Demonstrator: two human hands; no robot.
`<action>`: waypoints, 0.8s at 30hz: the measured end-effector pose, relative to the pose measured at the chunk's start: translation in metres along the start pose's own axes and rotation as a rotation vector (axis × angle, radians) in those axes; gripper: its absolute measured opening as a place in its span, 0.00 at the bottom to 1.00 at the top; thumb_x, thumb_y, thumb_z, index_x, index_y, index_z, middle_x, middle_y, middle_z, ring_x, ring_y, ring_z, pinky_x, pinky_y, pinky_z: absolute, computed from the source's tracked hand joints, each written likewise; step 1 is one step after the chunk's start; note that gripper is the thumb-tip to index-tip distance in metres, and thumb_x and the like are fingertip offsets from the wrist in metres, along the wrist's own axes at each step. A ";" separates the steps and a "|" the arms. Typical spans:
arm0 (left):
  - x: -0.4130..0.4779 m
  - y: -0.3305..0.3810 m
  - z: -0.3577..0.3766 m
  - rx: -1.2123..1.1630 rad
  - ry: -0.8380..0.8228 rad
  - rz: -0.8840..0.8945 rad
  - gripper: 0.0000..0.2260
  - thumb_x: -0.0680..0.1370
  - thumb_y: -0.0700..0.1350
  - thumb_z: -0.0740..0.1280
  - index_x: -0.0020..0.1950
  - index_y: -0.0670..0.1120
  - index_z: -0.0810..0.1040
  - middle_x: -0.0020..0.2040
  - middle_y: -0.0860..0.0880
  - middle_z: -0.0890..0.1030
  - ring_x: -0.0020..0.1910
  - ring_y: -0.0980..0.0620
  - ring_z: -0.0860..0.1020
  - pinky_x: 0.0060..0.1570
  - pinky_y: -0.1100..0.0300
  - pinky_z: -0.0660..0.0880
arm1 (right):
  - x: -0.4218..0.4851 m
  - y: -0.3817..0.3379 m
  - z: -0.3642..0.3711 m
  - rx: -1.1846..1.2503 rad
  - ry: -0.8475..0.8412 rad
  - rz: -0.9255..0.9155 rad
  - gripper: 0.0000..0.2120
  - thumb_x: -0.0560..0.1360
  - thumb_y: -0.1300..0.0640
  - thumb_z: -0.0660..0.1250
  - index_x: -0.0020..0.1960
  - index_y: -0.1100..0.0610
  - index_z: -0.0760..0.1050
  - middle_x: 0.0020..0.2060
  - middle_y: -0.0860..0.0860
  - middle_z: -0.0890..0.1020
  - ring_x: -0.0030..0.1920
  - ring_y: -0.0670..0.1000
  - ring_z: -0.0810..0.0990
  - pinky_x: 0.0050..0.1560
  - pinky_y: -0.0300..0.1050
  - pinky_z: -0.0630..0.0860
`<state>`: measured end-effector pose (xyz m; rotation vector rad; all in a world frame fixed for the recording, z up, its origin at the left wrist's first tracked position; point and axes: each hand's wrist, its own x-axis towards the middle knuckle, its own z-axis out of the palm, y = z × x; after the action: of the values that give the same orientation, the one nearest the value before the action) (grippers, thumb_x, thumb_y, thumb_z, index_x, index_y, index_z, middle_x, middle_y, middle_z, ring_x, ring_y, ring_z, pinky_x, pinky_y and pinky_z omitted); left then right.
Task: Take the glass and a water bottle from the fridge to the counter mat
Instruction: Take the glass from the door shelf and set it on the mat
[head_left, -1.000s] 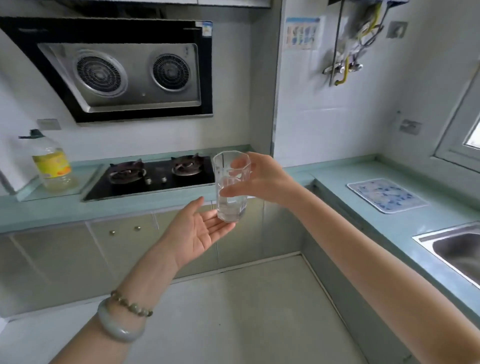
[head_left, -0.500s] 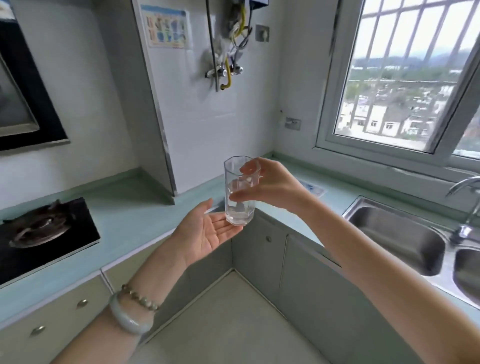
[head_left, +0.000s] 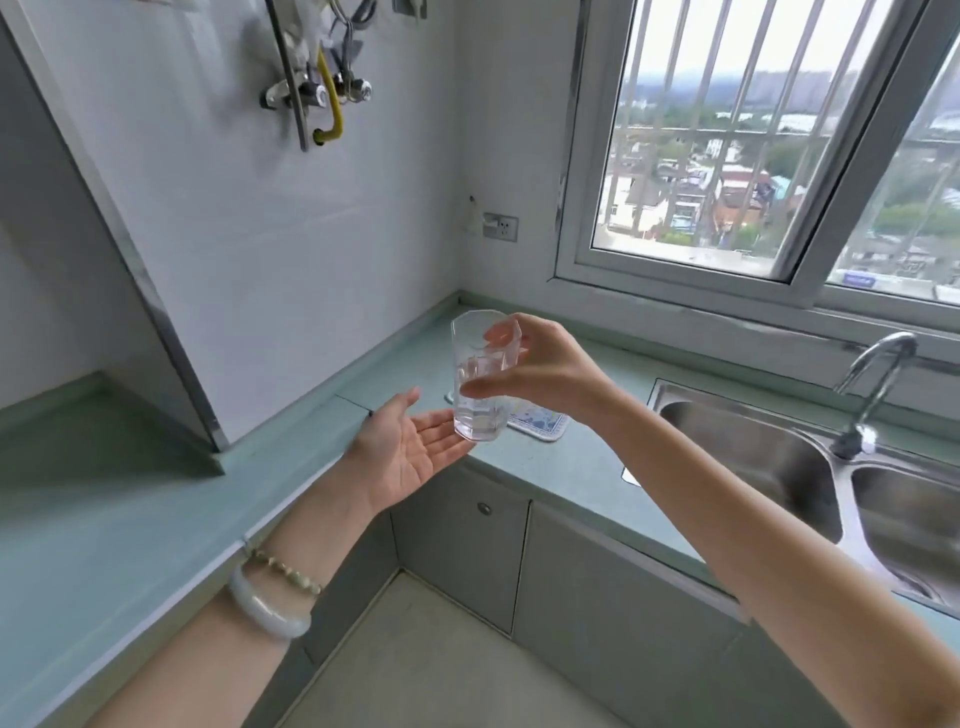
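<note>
A clear faceted glass (head_left: 480, 384) holding some water hangs upright in the air, over the near edge of the counter. My right hand (head_left: 545, 371) grips it from the right side near the rim, thumb and fingers around it. My left hand (head_left: 410, 452) lies palm up and open just below and left of the glass base, fingertips close to it. The blue-patterned white counter mat (head_left: 540, 423) lies on the counter right behind the glass, mostly hidden by it and my right hand. No water bottle or fridge is in view.
The pale green counter (head_left: 130, 519) wraps the corner from left to right. A double steel sink (head_left: 769, 452) with a curved tap (head_left: 878, 374) sits to the right. Pipes and valves (head_left: 317, 93) hang on the wall above; a barred window (head_left: 753, 140) is beyond.
The view has swung right from the stove to the corner and sink. Both hands and the glass kept their pose and now sit just in front of the counter mat.
</note>
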<state>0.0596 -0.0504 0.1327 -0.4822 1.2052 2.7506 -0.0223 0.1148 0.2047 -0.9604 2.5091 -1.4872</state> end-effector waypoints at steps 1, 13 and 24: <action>0.019 0.007 -0.002 0.007 -0.009 -0.008 0.24 0.83 0.52 0.55 0.60 0.31 0.72 0.53 0.34 0.83 0.49 0.40 0.85 0.46 0.50 0.83 | 0.016 0.009 0.000 -0.002 0.008 0.005 0.24 0.57 0.51 0.83 0.49 0.47 0.75 0.47 0.44 0.81 0.50 0.49 0.81 0.53 0.45 0.78; 0.236 0.104 -0.017 0.077 -0.028 -0.058 0.22 0.83 0.52 0.56 0.58 0.32 0.73 0.49 0.36 0.85 0.46 0.43 0.85 0.44 0.53 0.82 | 0.212 0.087 -0.006 0.001 0.078 0.075 0.28 0.58 0.54 0.82 0.56 0.53 0.76 0.52 0.51 0.82 0.54 0.52 0.81 0.57 0.54 0.77; 0.397 0.133 -0.047 0.117 -0.009 -0.203 0.24 0.83 0.53 0.55 0.64 0.32 0.70 0.59 0.35 0.78 0.56 0.42 0.79 0.50 0.51 0.77 | 0.326 0.184 0.017 -0.019 0.153 0.227 0.29 0.58 0.53 0.83 0.56 0.49 0.75 0.48 0.43 0.80 0.48 0.47 0.81 0.49 0.39 0.77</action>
<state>-0.3324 -0.1896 0.0662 -0.5463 1.2322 2.4959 -0.3655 -0.0138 0.1260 -0.5588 2.6342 -1.5205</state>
